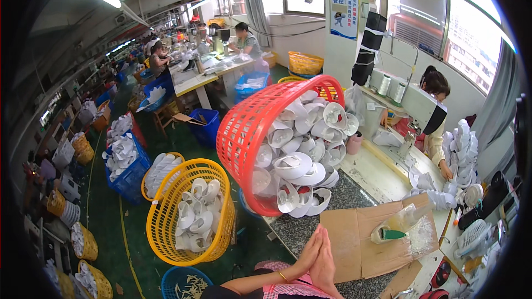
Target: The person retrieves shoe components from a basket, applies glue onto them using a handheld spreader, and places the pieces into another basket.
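Observation:
My left hand (308, 252), with a gold bracelet on its wrist, and my right hand (323, 266) are pressed palm to palm above the table's near edge. Their fingers are straight and stretched out, and nothing shows between them. Just beyond them a red plastic basket (240, 133) lies tipped on its side on the speckled table top (346, 188). White curved pieces (293, 165) that look like shoe uppers fill it and pile toward its open side. A flattened cardboard sheet (346, 243) lies right of my hands, bearing a clear bottle (407, 218) and a green-tipped item (392, 234).
At the left a yellow basket (158, 227) holds more white pieces, above a blue basin (169, 279) of small pale scraps. A co-worker (435, 86) sits at a sewing machine (415, 105) on the right. More baskets and workers' benches extend far left.

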`<action>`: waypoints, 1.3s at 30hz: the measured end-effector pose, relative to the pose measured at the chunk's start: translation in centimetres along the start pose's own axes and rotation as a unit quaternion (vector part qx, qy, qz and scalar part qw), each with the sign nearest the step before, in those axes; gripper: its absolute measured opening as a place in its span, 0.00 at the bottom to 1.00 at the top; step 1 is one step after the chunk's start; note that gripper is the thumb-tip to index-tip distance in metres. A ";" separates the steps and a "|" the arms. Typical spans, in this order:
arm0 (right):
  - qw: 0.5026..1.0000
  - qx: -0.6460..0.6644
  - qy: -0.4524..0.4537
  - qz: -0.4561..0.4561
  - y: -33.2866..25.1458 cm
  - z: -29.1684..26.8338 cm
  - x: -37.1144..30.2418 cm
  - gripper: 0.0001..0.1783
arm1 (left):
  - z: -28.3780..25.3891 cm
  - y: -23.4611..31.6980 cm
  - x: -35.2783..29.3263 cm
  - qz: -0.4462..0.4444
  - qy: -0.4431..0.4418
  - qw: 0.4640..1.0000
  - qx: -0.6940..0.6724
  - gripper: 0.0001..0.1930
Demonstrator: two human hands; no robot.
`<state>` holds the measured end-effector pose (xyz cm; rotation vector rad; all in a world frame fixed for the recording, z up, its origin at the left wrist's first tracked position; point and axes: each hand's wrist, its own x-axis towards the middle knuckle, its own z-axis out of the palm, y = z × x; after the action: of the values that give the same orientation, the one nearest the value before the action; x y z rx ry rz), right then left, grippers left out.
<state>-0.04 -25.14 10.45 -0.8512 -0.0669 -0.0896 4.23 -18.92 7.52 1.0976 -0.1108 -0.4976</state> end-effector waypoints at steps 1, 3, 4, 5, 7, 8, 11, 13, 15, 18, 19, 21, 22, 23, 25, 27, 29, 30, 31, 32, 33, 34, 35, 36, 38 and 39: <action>1.000 0.001 0.006 -0.001 -0.3 -0.4 0.6 0.32 | 0.5 -1.1 -0.2 0.066 0.005 0.994 0.089 0.31; 0.995 -0.060 0.079 -0.025 -0.7 -2.1 2.7 0.33 | 0.8 -1.9 -0.5 0.124 0.003 0.976 0.178 0.30; 0.988 -0.091 0.118 -0.036 -1.0 -3.2 3.9 0.33 | 1.0 -2.2 -0.7 0.120 -0.081 0.973 0.179 0.31; 0.979 -0.122 0.160 -0.042 -1.3 -4.2 4.7 0.34 | 1.3 -2.2 -1.4 0.111 -0.163 0.964 0.176 0.32; 0.964 -0.136 0.226 -0.021 -2.3 -5.7 6.4 0.35 | 1.3 -1.4 -2.2 0.124 -0.184 0.946 0.237 0.33; 0.960 -0.118 0.253 0.000 -2.9 -6.3 7.1 0.35 | 1.0 -0.4 -2.0 0.084 -0.210 0.941 0.251 0.33; 0.968 -0.087 0.235 0.004 -1.8 -6.8 6.5 0.34 | 0.3 -0.5 -2.4 0.055 -0.223 0.935 0.271 0.32; 0.970 -0.091 0.225 0.014 0.1 -7.7 5.5 0.33 | -0.3 -2.7 -2.7 0.105 -0.190 0.925 0.312 0.33; 0.973 -0.093 0.210 0.028 1.6 -7.0 4.2 0.33 | 0.3 -1.2 -1.9 0.089 -0.197 0.931 0.294 0.37; 0.965 0.006 0.257 0.042 3.4 -4.8 2.4 0.32 | -0.2 -1.2 -1.2 0.056 -0.161 0.938 0.303 0.41; 0.966 0.007 0.256 0.043 4.2 -4.4 1.6 0.32 | -0.8 -1.9 -0.4 0.056 -0.160 0.938 0.304 0.41; 0.970 -0.009 0.223 0.096 4.8 -3.5 0.1 0.32 | -2.0 -3.2 1.8 0.109 -0.102 0.921 0.361 0.39; 0.971 0.025 0.150 0.184 5.0 -3.9 -0.8 0.32 | -3.3 -2.8 3.2 0.097 -0.097 0.905 0.403 0.36; 0.945 0.074 0.125 0.293 5.7 -3.7 -1.4 0.34 | -5.8 -3.7 4.4 0.117 -0.102 0.951 0.269 0.34; 0.941 -0.143 -0.163 0.259 5.1 -3.5 -3.6 0.29 | -7.5 -0.4 5.8 0.025 0.072 0.965 0.249 0.30; 0.878 -0.256 -0.312 0.258 1.1 -2.7 -0.2 0.23 | -10.3 0.9 5.6 0.084 0.111 0.982 0.126 0.28; 0.862 -0.333 -0.270 0.271 1.4 -3.7 1.7 0.09 | -12.3 1.3 4.3 0.062 0.122 0.983 0.125 0.30; 0.842 -0.427 -0.241 0.225 0.5 -3.5 3.1 0.08 | -12.7 1.5 3.3 0.041 0.129 0.983 0.123 0.33; 0.812 -0.516 -0.208 0.176 -0.8 -3.2 5.2 0.08 | -12.8 1.5 2.3 0.048 0.129 0.983 0.124 0.33; 0.824 -0.519 -0.164 0.154 -1.1 -3.0 7.2 0.07 | -13.1 1.2 1.2 0.034 0.139 0.986 0.088 0.34; 0.834 -0.522 -0.119 0.133 -1.0 -2.9 9.3 0.06 | -13.4 1.0 0.2 0.020 0.147 0.988 0.051 0.35; 0.845 -0.523 -0.098 0.055 -0.7 -2.9 11.5 0.06 | -13.5 0.8 -0.6 0.011 0.157 0.987 0.040 0.35; 0.852 -0.517 -0.080 -0.022 0.0 -2.8 13.7 0.07 | -13.9 0.5 -1.4 0.002 0.171 0.985 0.030 0.35; 0.844 -0.525 -0.072 -0.085 0.5 -2.3 16.0 0.08 | -14.6 -0.1 -2.3 0.005 0.173 0.985 0.021 0.35; 0.832 -0.531 -0.066 -0.151 1.0 -1.1 20.0 0.09 | -15.7 -1.2 -4.0 -0.024 0.152 0.987 0.039 0.34; 0.845 -0.511 -0.048 -0.152 1.2 -0.5 21.7 0.11 | -16.0 -1.4 -5.0 -0.044 0.128 0.989 0.058 0.34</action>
<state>21.70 -25.87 11.27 -1.9178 -0.2646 -0.4073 4.62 -4.07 -0.28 1.2765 0.1358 -0.4276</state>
